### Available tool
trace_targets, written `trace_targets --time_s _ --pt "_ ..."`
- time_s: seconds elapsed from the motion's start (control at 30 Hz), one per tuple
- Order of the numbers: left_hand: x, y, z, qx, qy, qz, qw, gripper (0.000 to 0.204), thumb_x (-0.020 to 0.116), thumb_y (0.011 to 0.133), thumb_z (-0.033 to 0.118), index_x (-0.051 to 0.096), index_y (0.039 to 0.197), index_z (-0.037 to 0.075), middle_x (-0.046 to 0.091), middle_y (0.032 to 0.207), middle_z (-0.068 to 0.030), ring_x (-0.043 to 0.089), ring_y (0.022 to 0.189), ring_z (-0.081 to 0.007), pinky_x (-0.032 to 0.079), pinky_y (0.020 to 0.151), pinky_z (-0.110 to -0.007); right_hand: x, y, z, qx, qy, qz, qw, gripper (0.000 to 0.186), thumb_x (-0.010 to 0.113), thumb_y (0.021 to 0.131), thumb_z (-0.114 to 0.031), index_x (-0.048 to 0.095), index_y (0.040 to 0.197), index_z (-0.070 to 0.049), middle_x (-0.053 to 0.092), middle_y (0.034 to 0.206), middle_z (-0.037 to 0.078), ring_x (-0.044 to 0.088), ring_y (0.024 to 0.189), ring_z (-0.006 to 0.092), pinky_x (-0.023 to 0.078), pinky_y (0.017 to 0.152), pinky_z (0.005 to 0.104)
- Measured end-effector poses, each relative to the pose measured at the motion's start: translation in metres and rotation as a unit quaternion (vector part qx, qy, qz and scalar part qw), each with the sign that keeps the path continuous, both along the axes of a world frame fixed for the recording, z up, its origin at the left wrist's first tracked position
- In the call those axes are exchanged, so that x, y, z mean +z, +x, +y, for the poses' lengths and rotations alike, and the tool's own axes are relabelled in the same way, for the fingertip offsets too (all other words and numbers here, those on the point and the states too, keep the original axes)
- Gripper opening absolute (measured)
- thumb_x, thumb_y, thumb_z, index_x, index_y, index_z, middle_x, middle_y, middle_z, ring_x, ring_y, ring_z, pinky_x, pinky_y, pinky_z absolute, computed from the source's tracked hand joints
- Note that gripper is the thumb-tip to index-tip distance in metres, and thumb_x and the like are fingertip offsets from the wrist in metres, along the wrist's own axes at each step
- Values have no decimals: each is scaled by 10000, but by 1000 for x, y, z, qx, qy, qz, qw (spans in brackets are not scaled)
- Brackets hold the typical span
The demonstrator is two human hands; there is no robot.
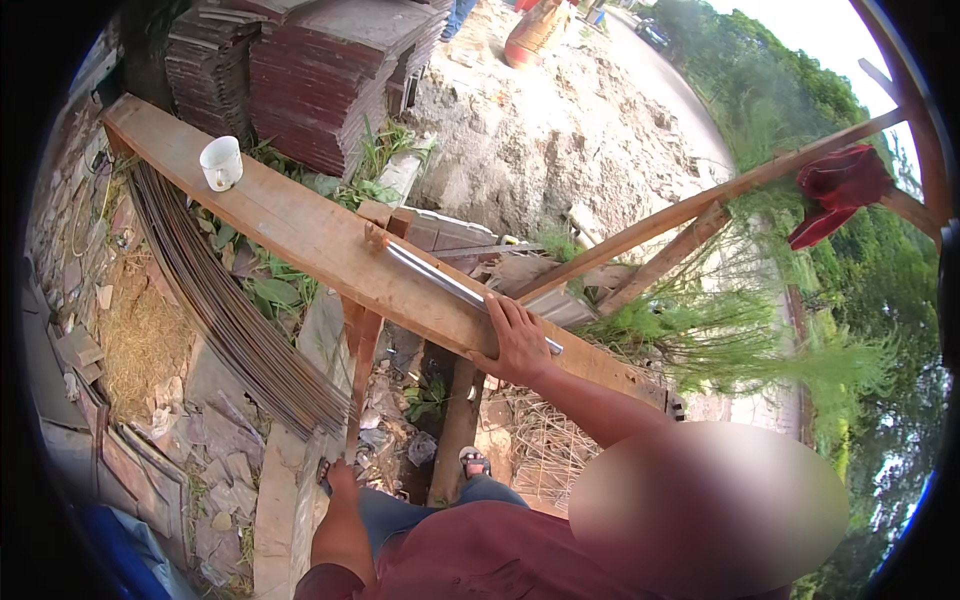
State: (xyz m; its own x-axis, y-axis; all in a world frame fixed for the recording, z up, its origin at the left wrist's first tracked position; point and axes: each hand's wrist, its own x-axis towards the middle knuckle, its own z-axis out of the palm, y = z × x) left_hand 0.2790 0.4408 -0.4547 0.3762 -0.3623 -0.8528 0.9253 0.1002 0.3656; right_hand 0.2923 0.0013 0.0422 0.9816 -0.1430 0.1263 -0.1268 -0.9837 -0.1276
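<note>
My right hand (520,340) lies flat on a long wooden plank (300,230), fingers spread across the near end of a shiny metal bar (440,280) that runs along the plank. My left hand (340,478) is low down beside my knee. It is closed around the lower end of a thin rusty rod (352,400) that rises toward the plank's underside. A white cup (222,162) stands on the plank's far left end.
A curved bundle of rusty steel rods (230,310) lies on the ground left of the plank. Stacked dark red tiles (310,80) sit behind it, beside a sand heap (560,120). A red cloth (840,185) hangs on slanted timber poles (700,205) at right. Rubble and weeds cover the ground.
</note>
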Motion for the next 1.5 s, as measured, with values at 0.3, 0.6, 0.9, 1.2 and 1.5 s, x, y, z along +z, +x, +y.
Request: trace_targets --time_s 0.3,0.6,0.9,1.2,1.5 --pt "30 16 -97 316 78 -12 946 473 469 931 354 313 1358 221 488 1294 -43 514 1094 -271 385 878 -490 -15 12 0 -14 -47 11 999 978 711 686 -446 229 1416 -8 389 1311 202 394 1209 373 278 1022 500" --pt "20 32 -92 397 -44 33 916 608 534 901 397 260 1411 214 386 1402 -92 386 1285 -301 329 1003 -506 -10 21 0 -23 -60 21 998 968 710 676 -428 242 1415 -14 392 1313 209 379 1226 389 271 1035 498" --pt "54 55 -83 263 111 56 957 507 467 961 364 353 1360 72 456 1329 -132 454 1221 -306 426 941 -465 -36 10 -4 -5 -108 -32 994 852 637 775 -407 260 1423 -4 423 1316 233 433 1195 395 325 999 486" --pt "56 62 -89 394 98 59 912 409 450 974 291 377 1339 124 479 1264 -85 474 1170 -283 418 939 -522 -35 17 -7 30 -97 -34 994 848 615 800 -452 267 1420 11 420 1331 232 441 1199 387 330 1001 477" --pt "47 57 -85 400 140 42 905 254 538 938 286 536 1092 84 521 909 -22 475 736 -169 488 662 -420 -29 16 -1 33 -99 -25 994 840 586 822 -482 267 1418 17 405 1348 240 436 1205 394 326 1013 481"
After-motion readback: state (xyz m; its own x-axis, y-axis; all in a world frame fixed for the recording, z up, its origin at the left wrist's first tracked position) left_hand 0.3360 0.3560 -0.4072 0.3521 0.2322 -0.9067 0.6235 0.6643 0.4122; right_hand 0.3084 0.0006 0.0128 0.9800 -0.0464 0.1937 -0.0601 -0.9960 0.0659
